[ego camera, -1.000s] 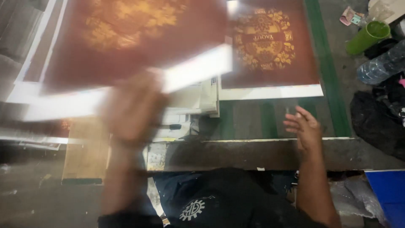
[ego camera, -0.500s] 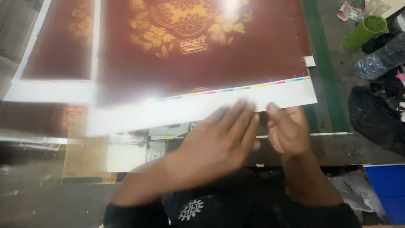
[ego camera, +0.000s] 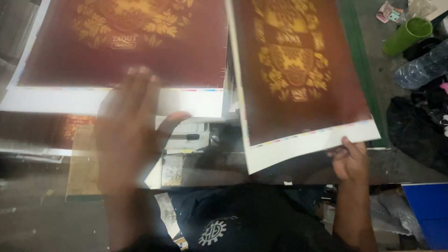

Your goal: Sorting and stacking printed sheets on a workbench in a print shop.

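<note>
Maroon printed sheet (ego camera: 298, 79), gold ornament, white margin, your right hand (ego camera: 349, 161) fingers clamped at its 5 o'clock corner, your left hand (ego camera: 128, 128) blurred, fingers apart.

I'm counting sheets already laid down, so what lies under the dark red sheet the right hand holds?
Under the lifted sheet gripped by the right hand, only a dark table edge and green strip show. The sheet covers everything else beneath.

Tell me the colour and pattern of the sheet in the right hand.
Dark maroon sheet with a golden floral emblem and white border, shown in the head view.
</note>
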